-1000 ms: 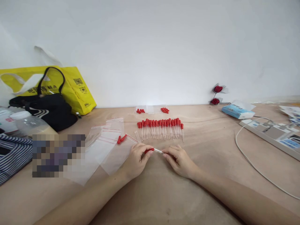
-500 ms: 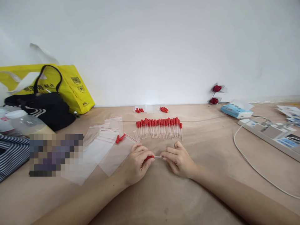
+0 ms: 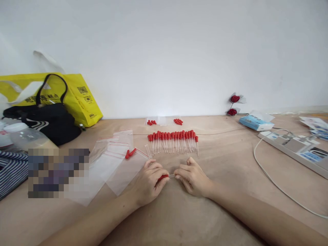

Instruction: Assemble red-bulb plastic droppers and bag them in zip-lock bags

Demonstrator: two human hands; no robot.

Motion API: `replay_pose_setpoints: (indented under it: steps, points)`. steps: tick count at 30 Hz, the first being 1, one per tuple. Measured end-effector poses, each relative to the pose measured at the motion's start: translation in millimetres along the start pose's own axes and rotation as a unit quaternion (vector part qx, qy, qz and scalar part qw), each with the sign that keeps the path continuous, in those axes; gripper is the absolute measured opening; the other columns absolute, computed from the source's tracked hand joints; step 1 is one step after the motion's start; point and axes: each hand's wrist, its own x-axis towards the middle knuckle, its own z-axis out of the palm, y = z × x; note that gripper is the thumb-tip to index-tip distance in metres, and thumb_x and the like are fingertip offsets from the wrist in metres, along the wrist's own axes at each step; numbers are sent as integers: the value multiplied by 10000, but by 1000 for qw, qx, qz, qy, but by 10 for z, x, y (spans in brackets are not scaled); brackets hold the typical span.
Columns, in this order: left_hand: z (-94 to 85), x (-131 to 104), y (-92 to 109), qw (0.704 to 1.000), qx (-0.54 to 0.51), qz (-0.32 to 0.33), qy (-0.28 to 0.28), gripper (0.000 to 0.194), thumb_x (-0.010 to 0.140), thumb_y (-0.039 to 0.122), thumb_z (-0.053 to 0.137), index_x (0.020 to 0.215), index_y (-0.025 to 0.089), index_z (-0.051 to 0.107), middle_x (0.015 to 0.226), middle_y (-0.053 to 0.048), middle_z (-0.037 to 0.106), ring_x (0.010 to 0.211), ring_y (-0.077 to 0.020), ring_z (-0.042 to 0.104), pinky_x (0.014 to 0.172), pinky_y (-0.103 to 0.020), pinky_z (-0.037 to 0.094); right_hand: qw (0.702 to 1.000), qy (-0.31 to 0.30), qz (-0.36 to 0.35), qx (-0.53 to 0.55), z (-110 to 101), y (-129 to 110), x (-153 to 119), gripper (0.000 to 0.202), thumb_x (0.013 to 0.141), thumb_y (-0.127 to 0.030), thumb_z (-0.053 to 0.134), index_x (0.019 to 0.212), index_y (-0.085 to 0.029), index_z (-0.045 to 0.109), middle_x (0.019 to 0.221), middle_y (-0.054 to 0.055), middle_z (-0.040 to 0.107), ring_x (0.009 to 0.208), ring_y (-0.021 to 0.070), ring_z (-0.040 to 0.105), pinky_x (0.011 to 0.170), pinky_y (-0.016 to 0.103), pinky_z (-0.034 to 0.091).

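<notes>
My left hand (image 3: 151, 181) is closed around a red rubber bulb (image 3: 163, 177) near the middle of the table. A clear thin tube (image 3: 171, 176) runs from the bulb to my right hand (image 3: 192, 177), whose fingers pinch its other end. Beyond my hands lies a row of droppers with red bulbs (image 3: 174, 135) and clear tubes pointing toward me. Two loose red bulbs (image 3: 130, 153) rest on clear zip bags (image 3: 112, 164) left of the row. Farther back, more red bulbs (image 3: 178, 121) lie on clear plastic by the wall.
A yellow bag (image 3: 87, 99), a black bag (image 3: 56, 123) and a plastic bottle (image 3: 28, 136) stand at left. At right are a tissue pack (image 3: 256, 122), a power strip (image 3: 294, 150), a white cable (image 3: 266, 173) and fabric roses (image 3: 234, 98).
My hands are slightly closer together, with less of the tube showing between them. The whole view has shifted a little.
</notes>
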Motion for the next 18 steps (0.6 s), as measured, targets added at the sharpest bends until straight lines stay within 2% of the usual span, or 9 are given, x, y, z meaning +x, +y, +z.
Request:
replay_pose_setpoints:
  steps: [6, 9, 11, 13, 16, 18]
  points:
    - [-28, 6, -78, 999, -28, -41, 1, 133, 828, 215, 449, 805, 201, 580, 738, 8, 633, 780, -152, 543, 899, -415, 281, 999, -16, 25, 29, -26, 9, 12, 231, 874, -191, 339, 905, -160, 566, 770, 36, 626, 667, 126, 493, 646, 289, 248]
    - [-26, 15, -119, 985, -125, -119, 24, 107, 789, 265, 510, 788, 200, 595, 744, -3, 627, 751, -158, 553, 797, -366, 379, 998, -5, 51, 46, -42, 24, -7, 229, 878, -219, 363, 968, -179, 570, 778, 35, 635, 679, 124, 516, 665, 289, 262]
    - [12, 33, -102, 944, -243, -211, 65, 126, 753, 292, 551, 828, 195, 580, 735, 1, 608, 705, -141, 560, 694, -300, 434, 996, 18, 73, 57, -34, 11, -11, 230, 877, -220, 371, 973, -183, 576, 731, 27, 629, 635, 113, 515, 667, 286, 271]
    - [74, 61, -43, 871, -372, -293, 130, 230, 718, 300, 587, 915, 197, 526, 718, 21, 586, 682, -122, 569, 659, -262, 460, 993, 47, 91, 67, -11, -28, 2, 221, 870, -220, 386, 956, -182, 586, 670, 17, 613, 601, 108, 506, 663, 283, 276]
    - [133, 112, 62, 758, -511, -354, 196, 339, 663, 302, 641, 923, 191, 454, 698, 42, 561, 700, -118, 591, 701, -271, 489, 992, 48, 87, 78, 27, -102, 38, 215, 859, -244, 411, 964, -185, 589, 626, 7, 592, 592, 114, 498, 655, 281, 278]
    - [85, 162, 70, 722, -542, -381, 203, 312, 654, 278, 651, 870, 179, 448, 697, 40, 553, 707, -126, 607, 706, -283, 504, 993, 26, 78, 87, 34, -118, 50, 225, 857, -280, 423, 986, -191, 585, 659, 12, 603, 611, 119, 505, 659, 283, 281]
